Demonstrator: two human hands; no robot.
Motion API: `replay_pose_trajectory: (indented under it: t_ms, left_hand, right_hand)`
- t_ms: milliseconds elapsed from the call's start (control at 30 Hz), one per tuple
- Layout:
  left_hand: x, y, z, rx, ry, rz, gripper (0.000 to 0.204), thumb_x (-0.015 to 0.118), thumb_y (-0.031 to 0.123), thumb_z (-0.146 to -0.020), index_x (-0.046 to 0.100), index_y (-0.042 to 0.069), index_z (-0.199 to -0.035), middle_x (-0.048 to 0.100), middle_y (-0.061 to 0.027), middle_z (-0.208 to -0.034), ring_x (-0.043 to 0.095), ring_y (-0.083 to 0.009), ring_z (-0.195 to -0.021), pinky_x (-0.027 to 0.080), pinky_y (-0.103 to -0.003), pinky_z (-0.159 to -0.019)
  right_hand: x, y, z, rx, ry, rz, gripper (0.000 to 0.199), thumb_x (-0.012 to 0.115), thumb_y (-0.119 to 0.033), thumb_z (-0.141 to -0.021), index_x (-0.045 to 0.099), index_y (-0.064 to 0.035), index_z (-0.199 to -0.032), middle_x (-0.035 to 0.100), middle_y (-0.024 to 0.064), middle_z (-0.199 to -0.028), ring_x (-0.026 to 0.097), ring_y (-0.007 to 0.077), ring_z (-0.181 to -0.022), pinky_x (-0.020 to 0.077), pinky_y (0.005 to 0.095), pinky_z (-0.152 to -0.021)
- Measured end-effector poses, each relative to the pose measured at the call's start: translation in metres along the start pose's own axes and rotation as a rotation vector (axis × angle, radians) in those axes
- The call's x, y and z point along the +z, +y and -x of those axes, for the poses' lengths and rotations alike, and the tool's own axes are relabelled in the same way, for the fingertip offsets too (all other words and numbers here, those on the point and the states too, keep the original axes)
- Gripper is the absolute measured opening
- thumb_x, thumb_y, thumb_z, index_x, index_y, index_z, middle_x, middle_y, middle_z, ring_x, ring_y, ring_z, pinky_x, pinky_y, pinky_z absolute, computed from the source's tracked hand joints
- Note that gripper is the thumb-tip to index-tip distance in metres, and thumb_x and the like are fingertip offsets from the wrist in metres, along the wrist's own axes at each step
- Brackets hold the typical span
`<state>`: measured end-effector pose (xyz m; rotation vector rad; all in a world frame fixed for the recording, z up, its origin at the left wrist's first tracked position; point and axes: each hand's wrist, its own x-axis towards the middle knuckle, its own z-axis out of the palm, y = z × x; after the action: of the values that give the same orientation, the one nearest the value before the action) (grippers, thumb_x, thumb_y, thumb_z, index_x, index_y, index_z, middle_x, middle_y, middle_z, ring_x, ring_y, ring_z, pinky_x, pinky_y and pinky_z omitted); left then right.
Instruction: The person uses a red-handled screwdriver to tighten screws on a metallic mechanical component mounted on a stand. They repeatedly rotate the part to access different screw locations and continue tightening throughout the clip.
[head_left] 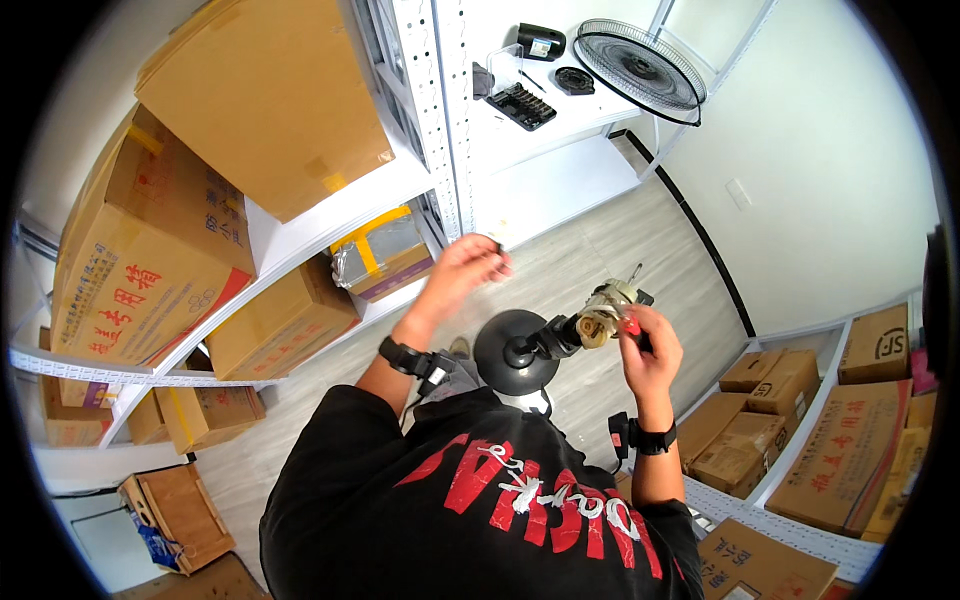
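A stand fan with its motor [606,312] exposed rises in front of me, its pole joined to a round black base [508,352] on the floor. The motor housing is cream and brown, with a thin metal shaft pointing away. Close against the motor's right side, my right hand [652,352] is closed around a small red-and-black tool [632,328]; its exact kind is hard to make out. My left hand [474,264] is raised left of the motor, apart from it. Its fingers are pinched together at a small dark thing too small to name.
On the white shelf ahead lie a black bit case [522,106], a black round part [574,81], a black cylindrical cover [541,42] and a fan grille [642,66]. Cardboard boxes fill racks at left [265,100] and right [840,455].
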<state>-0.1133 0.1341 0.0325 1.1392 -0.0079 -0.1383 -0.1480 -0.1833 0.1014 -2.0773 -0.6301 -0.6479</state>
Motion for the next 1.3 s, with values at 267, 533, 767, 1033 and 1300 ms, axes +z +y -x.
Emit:
replay_pose_trajectory:
  t_ms: [267, 533, 767, 1033, 1300]
  left_hand:
    - [-0.122, 0.015, -0.042, 0.114, 0.373, -0.162, 0.014, 0.061, 0.007, -0.1, 0.06, 0.006, -0.113, 0.069, -0.0073, -0.109, 0.067, -0.0156, -0.096, 0.054, -0.026, -0.083]
    - [-0.13, -0.029, -0.102, 0.004, 0.384, -0.192, 0.022, 0.069, 0.013, -0.096, 0.065, 0.002, -0.114, 0.067, -0.0027, -0.097, 0.063, -0.0107, -0.087, 0.049, -0.024, -0.073]
    - [-0.128, -0.035, -0.14, 0.074, 0.367, -0.178, 0.022, 0.067, 0.014, -0.098, 0.064, 0.0, -0.115, 0.066, -0.0065, -0.104, 0.067, -0.0138, -0.089, 0.053, -0.027, -0.075]
    - [-0.263, 0.012, -0.121, 0.377, 0.708, -1.103, 0.012, 0.069, 0.003, -0.09, 0.071, 0.0, -0.101, 0.067, -0.0098, -0.096, 0.067, -0.0213, -0.08, 0.054, -0.031, -0.074]
    - [-0.285, 0.014, -0.131, 0.435, 0.625, -1.051, 0.014, 0.071, 0.004, -0.089, 0.072, 0.0, -0.102, 0.065, -0.0109, -0.102, 0.067, -0.0229, -0.078, 0.054, -0.032, -0.072]
  right_hand:
    - [-0.022, 0.034, 0.027, 0.379, 0.245, -0.116, 0.011, 0.069, 0.004, -0.09, 0.067, 0.0004, -0.1, 0.07, 0.0074, -0.102, 0.062, 0.0091, -0.088, 0.0497, 0.0229, -0.077]
    - [-0.035, 0.06, 0.059, 0.671, 0.44, -0.095, 0.007, 0.068, 0.003, -0.093, 0.067, -0.0006, -0.099, 0.069, 0.001, -0.094, 0.055, 0.0046, -0.08, 0.0444, 0.0191, -0.073]
    - [-0.042, 0.051, 0.063, 0.575, 0.585, -0.014, 0.008, 0.069, 0.002, -0.092, 0.065, -0.0004, -0.098, 0.068, 0.0017, -0.092, 0.057, 0.0066, -0.08, 0.046, 0.0203, -0.073]
    - [-0.042, 0.047, 0.057, 0.761, 0.582, 0.01, 0.006, 0.069, -0.003, -0.093, 0.065, -0.002, -0.099, 0.067, 0.0023, -0.089, 0.047, 0.0035, -0.063, 0.0366, 0.0193, -0.055]
    - [-0.024, 0.064, 0.05, 0.681, 0.567, -0.017, 0.008, 0.069, -0.005, -0.094, 0.065, -0.0035, -0.101, 0.068, 0.002, -0.088, 0.045, 0.0017, -0.06, 0.0324, 0.0184, -0.052]
